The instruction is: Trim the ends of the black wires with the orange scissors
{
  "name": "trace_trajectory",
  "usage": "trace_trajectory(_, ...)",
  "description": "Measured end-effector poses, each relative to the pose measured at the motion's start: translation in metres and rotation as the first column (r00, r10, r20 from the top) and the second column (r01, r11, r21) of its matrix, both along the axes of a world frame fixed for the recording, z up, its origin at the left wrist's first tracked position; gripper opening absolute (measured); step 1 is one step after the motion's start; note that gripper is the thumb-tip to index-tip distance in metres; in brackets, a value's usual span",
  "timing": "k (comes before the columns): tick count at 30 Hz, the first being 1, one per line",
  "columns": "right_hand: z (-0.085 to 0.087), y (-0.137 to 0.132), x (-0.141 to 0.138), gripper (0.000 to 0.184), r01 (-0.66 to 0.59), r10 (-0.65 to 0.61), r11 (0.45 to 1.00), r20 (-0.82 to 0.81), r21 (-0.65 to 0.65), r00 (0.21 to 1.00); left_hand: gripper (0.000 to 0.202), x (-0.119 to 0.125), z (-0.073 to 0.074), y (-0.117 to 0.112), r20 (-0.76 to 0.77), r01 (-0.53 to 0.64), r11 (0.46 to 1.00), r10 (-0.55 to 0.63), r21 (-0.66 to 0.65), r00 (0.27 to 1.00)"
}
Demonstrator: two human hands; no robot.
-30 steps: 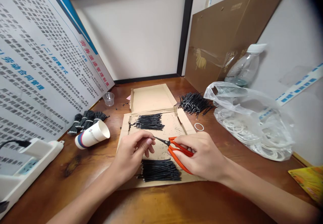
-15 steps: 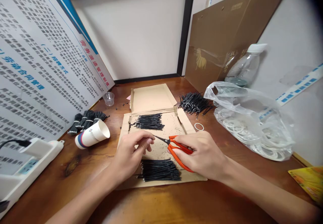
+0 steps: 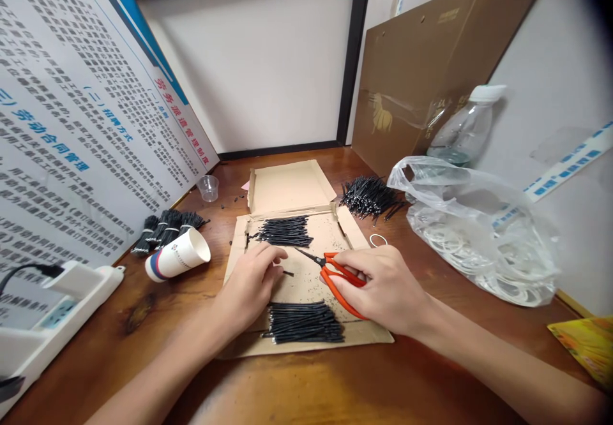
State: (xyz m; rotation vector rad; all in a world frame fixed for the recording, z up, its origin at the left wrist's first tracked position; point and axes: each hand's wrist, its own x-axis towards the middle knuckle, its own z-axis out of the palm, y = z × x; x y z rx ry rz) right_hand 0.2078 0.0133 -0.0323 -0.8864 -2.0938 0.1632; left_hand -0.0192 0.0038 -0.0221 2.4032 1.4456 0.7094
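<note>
Orange-handled scissors (image 3: 342, 281) are in my right hand (image 3: 383, 288), their dark blades pointing left and looking nearly closed. My left hand (image 3: 251, 284) is closed around a short black wire (image 3: 288, 274), whose end sticks out to the right below the blade tips. Both hands are over an opened cardboard box (image 3: 316, 288). One row of black wires (image 3: 282, 230) lies on the cardboard beyond my left hand. A second row of black wires (image 3: 306, 321) lies nearer to me. Small dark scraps are scattered across the cardboard between them.
A heap of black wires (image 3: 368, 195) lies behind right, near a white ring (image 3: 378, 240). At right are a plastic bag (image 3: 479, 240) of white rings and a bottle (image 3: 464, 125). To the left are a tipped paper cup (image 3: 177, 256), tied wire bundles (image 3: 165, 226) and a power strip (image 3: 57, 323).
My left hand has drawn slightly back to the left, away from the scissor tips, and the black wire end now shows. The scissors have risen slightly in view.
</note>
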Motion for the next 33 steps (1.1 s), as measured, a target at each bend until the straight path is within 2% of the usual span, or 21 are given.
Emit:
trace_trajectory(5, -0.0006, 0.0006, 0.0, 0.025, 0.006, -0.006, 1.0, 0.008, -0.01, 1.0, 0.015, 0.0003, -0.0031, -0.0019, -0.019, 0.065, 0.998, -0.066, -0.011, 0.998)
trace_trajectory(11, 0.0005, -0.0006, 0.0007, 0.024, 0.0, 0.0, 1.0, 0.011, -0.015, 1.0, 0.026, -0.0005, -0.0064, -0.0033, -0.076, 0.172, 0.985, -0.174, -0.034, 0.982)
trace_trajectory(16, 0.0012, -0.0006, 0.0002, 0.023, 0.002, -0.002, 1.0, 0.013, -0.021, 1.0, 0.029, -0.0006, -0.003, -0.0062, -0.183, 0.185, 0.981, -0.191, -0.048, 0.964)
trace_trajectory(22, 0.0, -0.0006, -0.0001, 0.025, 0.013, -0.012, 1.0, 0.021, -0.028, 1.0, 0.022, -0.0016, -0.0039, -0.0027, -0.218, 0.104, 0.994, -0.096, 0.026, 0.971)
trace_trajectory(27, 0.0006, -0.0018, 0.0, 0.023, -0.007, 0.007, 1.0, 0.012, -0.02, 1.0, 0.028, -0.0033, -0.0077, -0.0035, -0.276, 0.134, 0.991, -0.129, 0.002, 0.952)
trace_trajectory(33, 0.0003, -0.0005, -0.0002, 0.024, -0.005, 0.005, 1.0, 0.022, -0.025, 1.0, 0.028, -0.0002, -0.0024, -0.0067, -0.197, 0.177, 0.984, -0.178, -0.022, 0.964)
